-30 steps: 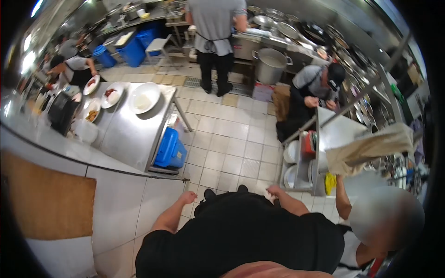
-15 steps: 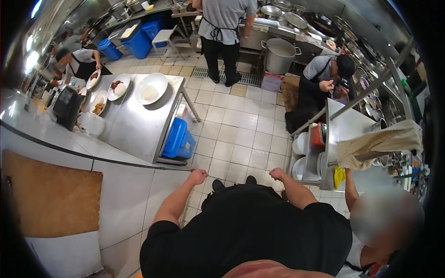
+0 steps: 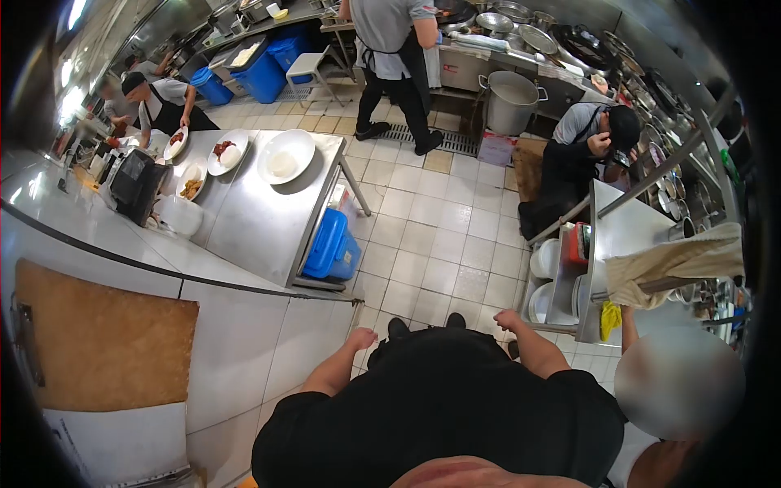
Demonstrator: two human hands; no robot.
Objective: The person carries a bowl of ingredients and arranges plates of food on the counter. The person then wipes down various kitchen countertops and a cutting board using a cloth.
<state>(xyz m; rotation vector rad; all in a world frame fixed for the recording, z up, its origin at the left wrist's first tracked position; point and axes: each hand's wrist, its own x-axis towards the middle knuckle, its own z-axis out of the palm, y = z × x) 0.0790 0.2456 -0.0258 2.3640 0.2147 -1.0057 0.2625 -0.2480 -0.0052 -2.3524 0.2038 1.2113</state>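
Observation:
My left hand (image 3: 363,337) hangs beside my body, just below the corner of the white wall counter, with its fingers curled in and nothing visible in them. Curled likewise, my right hand (image 3: 508,319) hangs low near the shelf unit at the right and holds nothing I can see. Closest to the left hand is a steel table (image 3: 244,232). On it are a plate with a white mound of rice (image 3: 285,159), a plate with rice and red food (image 3: 229,152) and a plate with brown food (image 3: 192,182).
A blue lidded bin (image 3: 331,248) sits under the table. Tiled floor (image 3: 423,224) runs ahead. A standing worker (image 3: 394,65) and a crouching worker (image 3: 582,154) are by a large pot (image 3: 512,102). At right, a cloth (image 3: 675,268) hangs on a rail, near another person.
My left hand has dropped away from the counter corner. The standing worker has turned and stepped right. At far left a worker leans closer to the plates. The whole view has shifted slightly.

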